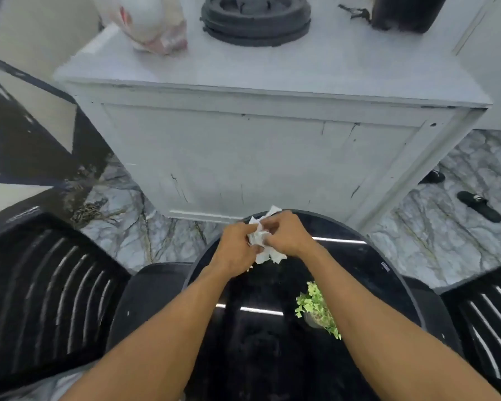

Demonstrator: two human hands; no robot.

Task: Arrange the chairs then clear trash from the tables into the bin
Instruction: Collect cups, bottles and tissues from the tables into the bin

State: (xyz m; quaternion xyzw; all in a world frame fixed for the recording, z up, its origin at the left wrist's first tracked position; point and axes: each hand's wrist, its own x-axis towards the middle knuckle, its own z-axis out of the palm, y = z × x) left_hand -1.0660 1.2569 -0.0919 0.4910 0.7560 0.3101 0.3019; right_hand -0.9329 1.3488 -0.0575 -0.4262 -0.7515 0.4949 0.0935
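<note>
Crumpled white paper trash [262,240] is bunched between both hands over the far edge of a round glossy black table [368,264]. My left hand [237,246] grips its left side with curled fingers. My right hand [287,233] grips its right side from above. Scraps of the paper stick out above and below the hands. A black slatted chair [41,285] stands at the table's left, and part of another black chair [486,322] shows at the right. No bin is in view.
A small green plant in a pot [315,308] sits on the table near my right forearm. A white cabinet [258,151] stands just behind the table, carrying a plastic bag [148,21] and a black round object [255,15]. Black slippers [479,205] lie on the marble floor at right.
</note>
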